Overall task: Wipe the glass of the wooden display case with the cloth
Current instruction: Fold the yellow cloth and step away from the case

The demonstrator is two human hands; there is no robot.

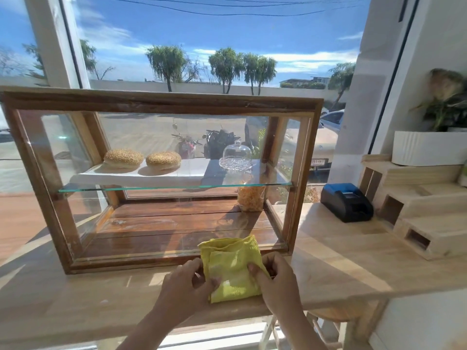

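A wooden display case with glass panes stands on the light wooden counter in front of me. Its front glass faces me. A folded yellow cloth is held low before the case's bottom right corner, over the counter. My left hand pinches the cloth's left edge and my right hand grips its right edge. The cloth's upper part overlaps the lower frame and a strip of the glass; whether it touches the glass I cannot tell.
Inside the case, two sesame buns lie on a white board on the glass shelf, beside a small glass dome. A bag of snacks stands on the case floor. A black receipt printer, wooden steps and a white planter sit right.
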